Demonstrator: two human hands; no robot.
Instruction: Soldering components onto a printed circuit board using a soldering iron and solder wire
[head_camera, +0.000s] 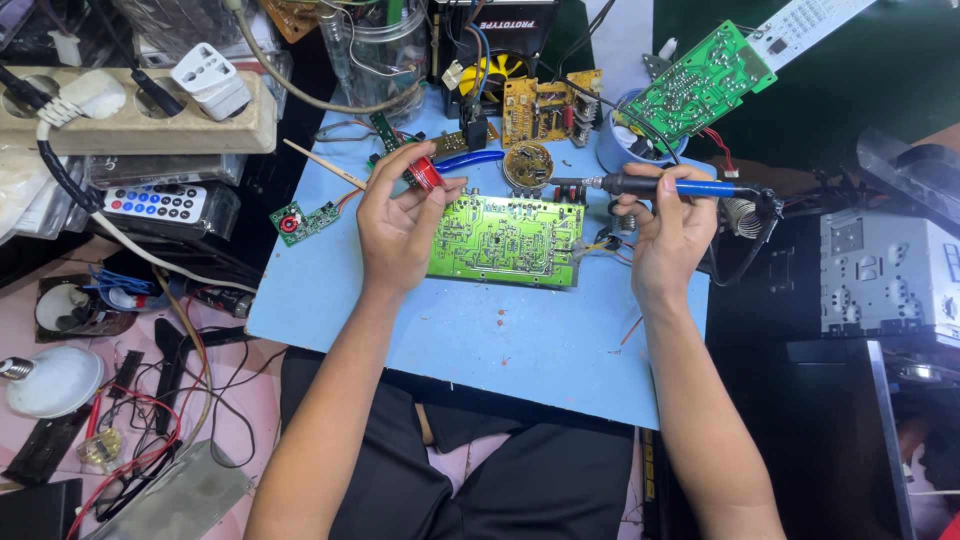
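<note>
Cluttered workshop corner — a pale blue tabletop (520, 340) lies over the person's lap, with a power strip (140, 110), a remote control (155, 203) and loose wires on the pink floor at the left, and a grey metal chassis (885, 275) at the right. On the tabletop rests a green circuit board (507, 240), flat, solder side up, its long axis running left to right between the two hands. Smaller boards stand behind it.

The left hand (398, 225) comes in from below with the forearm straight, fingers curled closed around a small red spool (425, 173) held above the board's left edge. The right hand (672, 232) is closed on a soldering iron (660, 186) with a blue handle — the iron lies almost horizontal, tip pointing left, above the board's far right corner, cable trailing to the right.
</note>
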